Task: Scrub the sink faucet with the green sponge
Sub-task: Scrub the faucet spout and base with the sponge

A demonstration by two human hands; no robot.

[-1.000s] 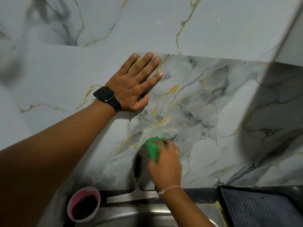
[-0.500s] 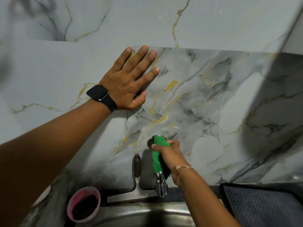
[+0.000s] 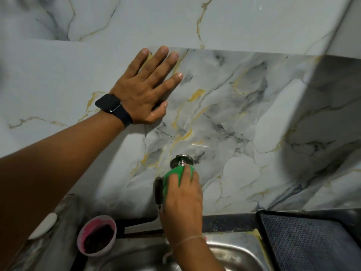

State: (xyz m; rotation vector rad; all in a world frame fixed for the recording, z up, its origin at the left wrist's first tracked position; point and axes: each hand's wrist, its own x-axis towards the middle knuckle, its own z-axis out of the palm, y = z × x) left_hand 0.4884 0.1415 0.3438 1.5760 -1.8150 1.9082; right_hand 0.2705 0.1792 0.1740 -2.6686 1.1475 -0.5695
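The chrome faucet [image 3: 181, 161] comes out of the marble wall above the sink; only its round wall flange shows, the body and spout are hidden under my hand. My right hand [image 3: 182, 207] is shut on the green sponge [image 3: 172, 178], which is wrapped over the faucet just below the flange. My left hand [image 3: 145, 90], with a black watch on the wrist, lies flat with fingers spread on the wall, up and left of the faucet.
The steel sink [image 3: 230, 253] sits at the bottom. A pink cup [image 3: 96, 234] with dark contents stands on its left rim. A black-handled tool [image 3: 158, 190] hangs left of the faucet. A dark mesh mat [image 3: 310, 243] lies at the right.
My right hand has slid with the sponge from the faucet's right side to over its top, covering the spout that showed half a second ago. The left hand stays on the wall.
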